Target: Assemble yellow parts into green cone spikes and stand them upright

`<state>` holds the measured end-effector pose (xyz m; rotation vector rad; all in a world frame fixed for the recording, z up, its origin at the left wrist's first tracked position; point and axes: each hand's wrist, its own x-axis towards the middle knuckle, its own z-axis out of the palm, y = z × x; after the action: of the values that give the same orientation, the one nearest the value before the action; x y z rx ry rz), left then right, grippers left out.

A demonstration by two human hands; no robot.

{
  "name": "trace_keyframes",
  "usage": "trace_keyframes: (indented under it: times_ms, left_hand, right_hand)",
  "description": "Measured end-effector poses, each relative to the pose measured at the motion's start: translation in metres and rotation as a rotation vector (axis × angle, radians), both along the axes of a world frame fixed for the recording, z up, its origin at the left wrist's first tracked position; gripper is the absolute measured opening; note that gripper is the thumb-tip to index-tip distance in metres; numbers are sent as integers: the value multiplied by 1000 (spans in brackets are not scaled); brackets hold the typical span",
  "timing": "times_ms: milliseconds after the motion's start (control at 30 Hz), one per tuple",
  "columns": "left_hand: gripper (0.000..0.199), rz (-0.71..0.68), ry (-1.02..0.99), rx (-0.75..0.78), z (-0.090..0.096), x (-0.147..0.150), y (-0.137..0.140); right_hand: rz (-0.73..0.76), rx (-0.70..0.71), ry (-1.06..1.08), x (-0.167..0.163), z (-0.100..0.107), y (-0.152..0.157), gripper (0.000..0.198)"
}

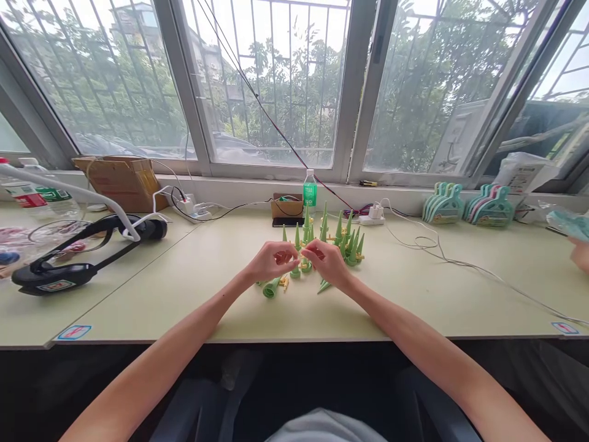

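Green cones (324, 228), assorted, with small yellow pegs (286, 283): most stand upright on the surface (414, 301), from 11 to 2 o'clock of where the hands meet.

Step in hand, as judged: fine fingertip work on small parts. Best done with both wrists low and steady, each piece gripped by its broad base rather than its point, parts lined up before pressing, and pressure kept straight. Elbows and knuckles want to stay clear of the standing cones, which could topple.

Left hand (277, 259): fingers curled in, tips drawn near the thumb. Whether anything is pinched: cannot tell.

Right hand (327, 261): bent at the wrist, index finger and thumb brought close together, tips just beside those of the left. Contents: too small to tell.

Near the hands: green tube (270, 290), lying, open end toward the person, at 8 o'clock; loose pegs beside it, 7 o'clock; one cone lying flat (324, 286), 5 o'clock.

Farther out: bottle, green label (310, 191), 12 o'clock; brown box (288, 206), just left of 12; pastel hangers (442, 204), two bundles, 2 o'clock; black headset (59, 281), 9 o'clock.
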<state>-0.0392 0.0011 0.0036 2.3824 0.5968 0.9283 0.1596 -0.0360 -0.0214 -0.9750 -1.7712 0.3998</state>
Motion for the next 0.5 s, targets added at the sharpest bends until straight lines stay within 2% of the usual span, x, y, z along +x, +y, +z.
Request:
trace_keyframes:
  times_ms: [333,500]
  left_hand:
    - [29,35,-33,-36,-7,4,4]
    - [29,34,-65,-76,-2,3,2]
  right_hand:
    - [12,-6,-34,-1,0,-1,40]
    - [58,7,-10,-2,-1,-1,31]
